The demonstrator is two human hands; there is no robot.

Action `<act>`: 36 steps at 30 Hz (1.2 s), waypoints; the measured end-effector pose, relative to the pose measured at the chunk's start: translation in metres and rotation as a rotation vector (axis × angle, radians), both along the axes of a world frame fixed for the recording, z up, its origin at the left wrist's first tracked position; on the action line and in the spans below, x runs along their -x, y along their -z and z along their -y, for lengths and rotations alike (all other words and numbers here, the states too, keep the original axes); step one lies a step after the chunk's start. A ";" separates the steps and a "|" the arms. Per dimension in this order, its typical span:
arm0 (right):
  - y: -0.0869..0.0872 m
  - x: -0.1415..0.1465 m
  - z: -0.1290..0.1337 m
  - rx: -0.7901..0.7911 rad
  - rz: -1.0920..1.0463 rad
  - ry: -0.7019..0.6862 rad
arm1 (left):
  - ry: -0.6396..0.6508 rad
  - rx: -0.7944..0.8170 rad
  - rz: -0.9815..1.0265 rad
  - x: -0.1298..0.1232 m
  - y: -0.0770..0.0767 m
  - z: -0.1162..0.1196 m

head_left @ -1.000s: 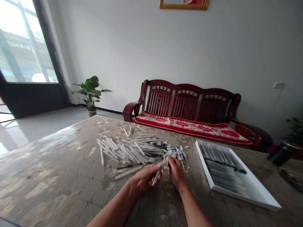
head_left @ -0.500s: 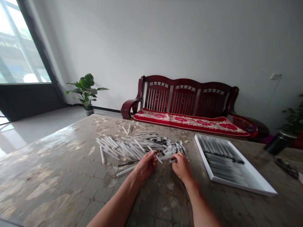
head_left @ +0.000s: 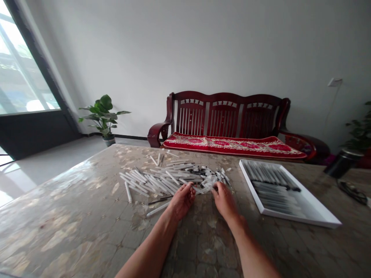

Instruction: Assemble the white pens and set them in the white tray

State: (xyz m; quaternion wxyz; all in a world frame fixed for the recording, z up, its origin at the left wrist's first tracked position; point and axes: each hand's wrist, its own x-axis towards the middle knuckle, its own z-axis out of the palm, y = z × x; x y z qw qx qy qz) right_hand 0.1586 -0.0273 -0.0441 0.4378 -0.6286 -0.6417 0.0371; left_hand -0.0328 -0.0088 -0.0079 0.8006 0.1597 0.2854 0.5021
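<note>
My left hand point(head_left: 182, 200) is closed in a pinch on a slim white pen at the near edge of a pile; the fingers hide most of that pen. Just to the right, my right hand point(head_left: 225, 200) has its fingers curled together at a heap of clear pen caps point(head_left: 209, 181). What lies between those fingertips is hidden and blurred. Loose white pen barrels point(head_left: 150, 181) spread out to the left of the hands, with a few dark thin pieces among them. One single white barrel point(head_left: 158, 209) lies beside my left wrist.
On the right stands a shallow white box point(head_left: 301, 216) holding rows of clear, dark-tipped pens point(head_left: 269, 197). A black cylinder point(head_left: 339, 164) and a dark cable point(head_left: 352, 192) are at the far right. Behind the patterned table point(head_left: 95, 216) is a wooden bench point(head_left: 226, 116).
My right hand has moved slightly up and forward into the clear caps. The pen in my left hand shows less than before. The view has shifted a little.
</note>
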 end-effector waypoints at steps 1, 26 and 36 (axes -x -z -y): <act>-0.002 0.002 0.000 -0.014 -0.055 -0.022 | -0.016 0.007 -0.002 0.000 0.000 0.000; -0.025 0.046 0.009 0.073 -1.272 -0.145 | -0.231 -0.030 -0.124 -0.010 0.001 0.002; -0.026 0.047 0.011 0.113 -1.116 -0.161 | -0.226 -0.161 -0.211 -0.013 0.004 0.010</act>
